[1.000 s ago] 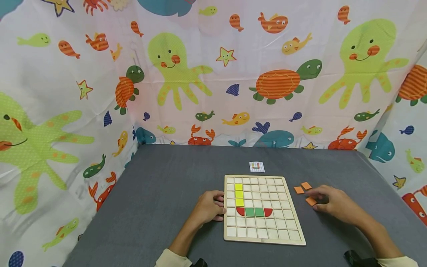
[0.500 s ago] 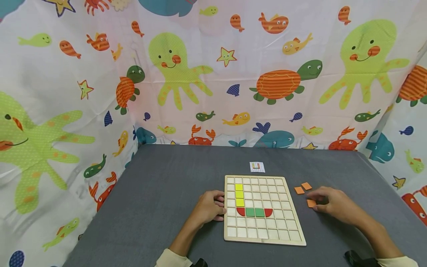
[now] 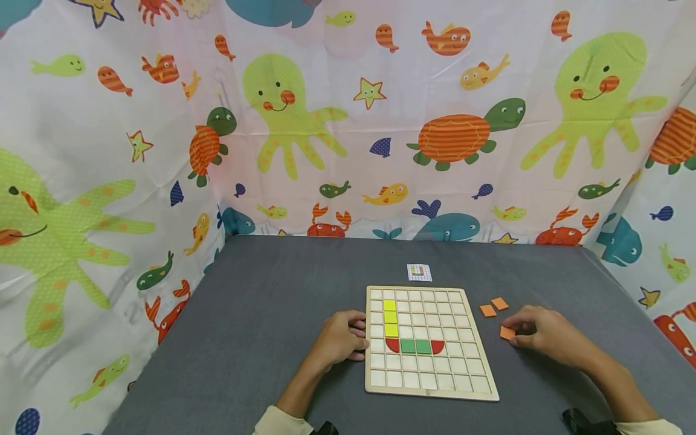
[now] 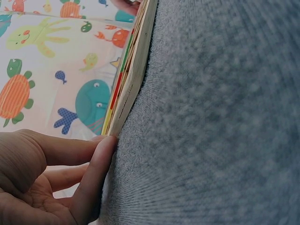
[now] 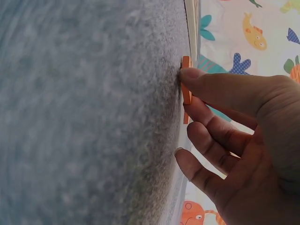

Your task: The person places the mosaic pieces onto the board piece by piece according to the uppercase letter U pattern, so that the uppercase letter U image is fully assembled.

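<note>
In the head view, a wooden grid board [image 3: 435,365] lies on the grey table. It bears a column of yellow square tiles [image 3: 390,316], with a row below of two green squares [image 3: 415,346] between red quarter-round tiles [image 3: 437,346]. At the board's left edge, my left hand [image 3: 341,337] holds the rim between thumb and finger, the other fingers curled. Right of the board, my right hand [image 3: 546,333] pinches an orange square tile [image 3: 507,333] by its edges. The right wrist view shows this tile [image 5: 186,79] between thumb and forefinger, close to the cloth.
Two more orange tiles [image 3: 493,306] lie just beyond my right fingers. Behind the board is a small printed card [image 3: 419,272] with a coloured grid pattern. A sea-animal curtain [image 3: 348,121] hangs along the table's back and sides.
The fingers of my right hand have closed in on the nearest orange tile, which has turned a little and come straighter. My left hand stays at the board's edge.
</note>
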`<state>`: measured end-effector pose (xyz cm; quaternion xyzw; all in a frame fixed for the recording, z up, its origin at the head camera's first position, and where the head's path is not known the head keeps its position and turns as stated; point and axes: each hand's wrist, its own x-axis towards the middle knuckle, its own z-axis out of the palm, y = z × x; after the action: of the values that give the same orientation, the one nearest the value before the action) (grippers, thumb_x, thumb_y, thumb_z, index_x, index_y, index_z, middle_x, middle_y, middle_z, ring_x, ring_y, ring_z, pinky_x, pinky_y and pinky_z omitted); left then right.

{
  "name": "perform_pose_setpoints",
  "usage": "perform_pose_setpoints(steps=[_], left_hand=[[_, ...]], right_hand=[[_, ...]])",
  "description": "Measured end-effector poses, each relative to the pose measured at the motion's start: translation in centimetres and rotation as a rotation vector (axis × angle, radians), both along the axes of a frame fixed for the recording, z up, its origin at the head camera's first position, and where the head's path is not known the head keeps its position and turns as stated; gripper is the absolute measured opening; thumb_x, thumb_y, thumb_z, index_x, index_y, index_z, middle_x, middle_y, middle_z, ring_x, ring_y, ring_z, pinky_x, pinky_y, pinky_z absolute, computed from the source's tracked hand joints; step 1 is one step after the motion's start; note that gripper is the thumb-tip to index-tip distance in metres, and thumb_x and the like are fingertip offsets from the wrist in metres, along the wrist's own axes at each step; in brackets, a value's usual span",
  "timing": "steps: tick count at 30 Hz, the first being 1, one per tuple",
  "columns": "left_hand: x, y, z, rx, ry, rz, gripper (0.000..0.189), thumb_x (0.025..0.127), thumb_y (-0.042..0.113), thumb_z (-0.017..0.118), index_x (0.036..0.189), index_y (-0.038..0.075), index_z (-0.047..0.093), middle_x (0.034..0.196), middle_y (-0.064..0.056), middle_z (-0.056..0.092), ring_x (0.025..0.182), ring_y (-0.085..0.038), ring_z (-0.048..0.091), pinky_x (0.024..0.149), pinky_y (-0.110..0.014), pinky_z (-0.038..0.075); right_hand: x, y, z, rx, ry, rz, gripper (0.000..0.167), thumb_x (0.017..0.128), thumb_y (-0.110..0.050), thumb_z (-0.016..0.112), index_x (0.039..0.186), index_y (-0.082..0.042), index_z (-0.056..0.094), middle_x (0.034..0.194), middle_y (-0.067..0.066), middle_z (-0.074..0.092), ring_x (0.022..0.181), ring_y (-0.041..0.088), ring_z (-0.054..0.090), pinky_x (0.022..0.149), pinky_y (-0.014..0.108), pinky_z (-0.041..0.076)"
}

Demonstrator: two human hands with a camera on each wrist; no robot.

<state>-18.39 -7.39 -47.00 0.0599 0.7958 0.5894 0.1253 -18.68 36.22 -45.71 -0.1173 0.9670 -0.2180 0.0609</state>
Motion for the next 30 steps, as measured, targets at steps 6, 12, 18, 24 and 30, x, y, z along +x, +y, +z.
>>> perform_pose_setpoints(steps=[6,12,18,24,30], left_hand=[[0.0,0.0,0.1,-0.011,-0.002,0.002,0.057,0.084,-0.013,0.078,0.138,-0.006,0.064,0.115,-0.015,0.066,0.098,-0.022,0.068,0.061,-0.036,0.067],[0.1,0.0,0.1,-0.009,0.002,-0.001,0.057,0.084,-0.013,0.078,0.138,-0.006,0.063,0.115,-0.015,0.066,0.099,-0.022,0.068,0.061,-0.035,0.067],[0.1,0.0,0.1,-0.005,0.001,-0.001,0.057,0.084,-0.012,0.079,0.138,-0.006,0.064,0.116,-0.015,0.066,0.099,-0.022,0.068,0.061,-0.035,0.067],[0.1,0.1,0.1,-0.015,-0.001,0.001,0.056,0.085,-0.011,0.079,0.138,-0.005,0.064,0.116,-0.015,0.066,0.099,-0.022,0.068,0.061,-0.035,0.067],[0.1,0.1,0.2,-0.016,-0.002,0.003,0.058,0.084,-0.012,0.079,0.139,-0.005,0.063,0.116,-0.015,0.065,0.099,-0.022,0.068,0.061,-0.035,0.067]], right_hand=[[-0.1,-0.7,0.1,-0.008,0.054,0.024,0.026,0.085,-0.027,0.087,0.108,-0.018,0.081,0.096,-0.008,0.066,0.086,0.009,0.055,0.071,0.029,0.047],[-0.3,-1.8,0.1,-0.042,0.052,0.02,0.029,0.085,-0.028,0.087,0.11,-0.016,0.08,0.098,-0.006,0.066,0.089,0.012,0.056,0.073,0.029,0.048],[-0.6,-3.2,0.2,-0.113,0.055,0.034,0.031,0.086,-0.026,0.087,0.113,-0.013,0.079,0.101,-0.004,0.067,0.089,0.011,0.057,0.072,0.026,0.05],[-0.8,-4.8,0.3,-0.129,0.044,0.057,0.03,0.087,-0.027,0.086,0.113,-0.014,0.079,0.1,-0.005,0.066,0.092,0.014,0.057,0.073,0.027,0.05],[-1.3,-6.1,0.1,-0.153,0.052,0.102,0.028,0.086,-0.026,0.087,0.111,-0.016,0.08,0.095,-0.008,0.065,0.09,0.012,0.056,0.073,0.025,0.049]])
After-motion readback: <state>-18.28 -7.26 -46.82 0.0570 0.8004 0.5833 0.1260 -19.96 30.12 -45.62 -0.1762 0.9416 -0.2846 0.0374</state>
